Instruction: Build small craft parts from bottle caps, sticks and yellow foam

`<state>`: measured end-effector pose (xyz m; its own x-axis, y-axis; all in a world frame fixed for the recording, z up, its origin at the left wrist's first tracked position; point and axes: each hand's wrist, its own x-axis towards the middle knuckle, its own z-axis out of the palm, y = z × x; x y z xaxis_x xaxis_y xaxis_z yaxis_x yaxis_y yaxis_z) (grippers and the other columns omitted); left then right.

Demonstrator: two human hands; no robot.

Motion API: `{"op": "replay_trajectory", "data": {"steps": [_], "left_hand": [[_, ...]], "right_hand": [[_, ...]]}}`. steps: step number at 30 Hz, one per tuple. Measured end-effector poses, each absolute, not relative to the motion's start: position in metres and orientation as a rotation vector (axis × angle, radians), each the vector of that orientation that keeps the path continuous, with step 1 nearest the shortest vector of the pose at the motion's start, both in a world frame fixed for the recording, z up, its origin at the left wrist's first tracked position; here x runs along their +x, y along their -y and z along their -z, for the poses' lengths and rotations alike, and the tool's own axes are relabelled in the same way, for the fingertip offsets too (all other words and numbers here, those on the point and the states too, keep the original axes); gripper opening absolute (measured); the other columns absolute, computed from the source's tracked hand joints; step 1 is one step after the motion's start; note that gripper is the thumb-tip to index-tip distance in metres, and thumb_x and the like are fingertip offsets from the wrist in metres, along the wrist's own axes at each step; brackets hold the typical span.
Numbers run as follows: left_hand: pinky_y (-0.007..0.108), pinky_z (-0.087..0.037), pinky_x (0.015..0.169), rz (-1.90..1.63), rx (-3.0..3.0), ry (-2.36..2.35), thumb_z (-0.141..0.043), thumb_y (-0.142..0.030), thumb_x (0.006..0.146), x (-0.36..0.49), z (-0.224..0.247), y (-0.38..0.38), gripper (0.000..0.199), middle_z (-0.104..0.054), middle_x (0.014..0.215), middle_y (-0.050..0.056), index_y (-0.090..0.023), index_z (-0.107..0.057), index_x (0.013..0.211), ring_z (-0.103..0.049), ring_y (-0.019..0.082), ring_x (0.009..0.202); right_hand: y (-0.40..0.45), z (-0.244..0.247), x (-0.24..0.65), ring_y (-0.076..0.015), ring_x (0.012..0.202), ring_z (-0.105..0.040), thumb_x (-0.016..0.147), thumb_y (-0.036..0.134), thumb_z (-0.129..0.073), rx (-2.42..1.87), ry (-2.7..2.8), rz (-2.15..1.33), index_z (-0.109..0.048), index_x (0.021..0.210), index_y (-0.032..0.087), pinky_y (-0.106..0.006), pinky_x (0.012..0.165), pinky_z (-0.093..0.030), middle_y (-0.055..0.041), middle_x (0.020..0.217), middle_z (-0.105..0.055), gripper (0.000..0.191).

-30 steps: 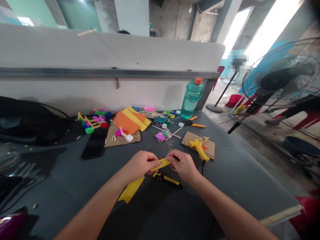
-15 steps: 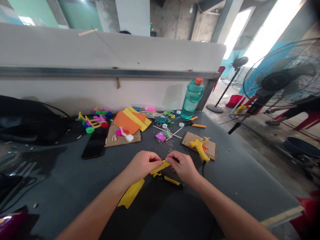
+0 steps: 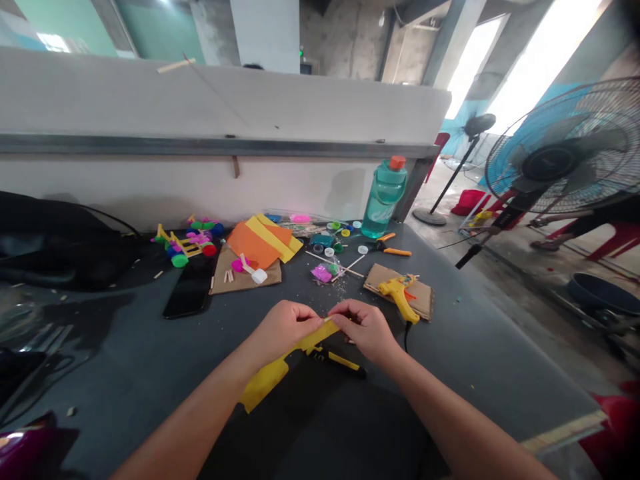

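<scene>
Over the middle of the dark table, both hands pinch a yellow paper strip [image 3: 317, 335] near its upper edge. My left hand [image 3: 290, 329] has thumb and fingers closed on it at the left. Close beside, my right hand [image 3: 365, 330] grips its right end. A small pale stick piece [image 3: 327, 319] shows between the fingertips; which hand bears it I cannot tell. Below the strip lies a black and yellow utility knife [image 3: 340, 361], partly covered. Another yellow piece [image 3: 265, 383] hangs or lies by my left forearm; whether it joins the strip is unclear.
Behind my hands are orange and yellow sheets [image 3: 257, 243] on cardboard, bottle caps, thin sticks and a phone [image 3: 187, 290]. A yellow glue gun [image 3: 400, 297] rests on cardboard at right, near orange-handled pliers [image 3: 395, 251] and a teal bottle [image 3: 384, 200]. Left stands a small toy car [image 3: 185, 248].
The strip has turned a little between my fingers and more of its yellow face shows. The pale stick piece is now visible at the fingertips. The lower yellow piece has shifted slightly right.
</scene>
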<state>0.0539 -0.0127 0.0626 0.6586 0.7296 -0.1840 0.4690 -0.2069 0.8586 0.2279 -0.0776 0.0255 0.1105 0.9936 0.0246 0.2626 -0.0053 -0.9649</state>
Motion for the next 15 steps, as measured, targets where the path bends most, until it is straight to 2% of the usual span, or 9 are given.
{"op": "replay_trajectory", "data": {"steps": [5,11,15], "left_hand": [[0.023,-0.022,0.047,-0.275,1.723,-0.926,-0.048,-0.044,0.078,0.048,-0.066,0.011,0.037,-0.040,0.052,-0.004,-0.015,-0.057,0.058,-0.033,0.010,0.049],[0.023,-0.027,0.048,-0.200,1.586,-0.893,-0.051,-0.047,0.076,0.043,-0.063,0.004,0.035,-0.052,0.055,-0.001,-0.015,-0.065,0.068,-0.041,0.011,0.050],[0.023,-0.032,0.053,-0.262,1.701,-0.883,-0.059,-0.045,0.071,0.048,-0.063,0.006,0.032,-0.060,0.066,0.002,-0.015,-0.068,0.075,-0.048,0.013,0.058]], "right_hand": [[0.078,-0.027,0.229,-0.0090,0.047,-0.049,0.078,0.031,-0.055,-1.501,1.323,-0.938,-0.064,0.078,0.019,-0.019,0.043,-0.043,0.0025,0.060,-0.054,0.015],[0.078,-0.030,0.228,-0.0095,0.048,-0.050,0.078,0.031,-0.056,-1.507,1.340,-0.945,-0.064,0.076,0.018,-0.019,0.044,-0.043,0.0016,0.062,-0.056,0.016],[0.079,-0.032,0.227,-0.0089,0.047,-0.049,0.078,0.031,-0.056,-1.519,1.369,-0.917,-0.064,0.076,0.018,-0.019,0.044,-0.041,0.0021,0.060,-0.056,0.016]]}}
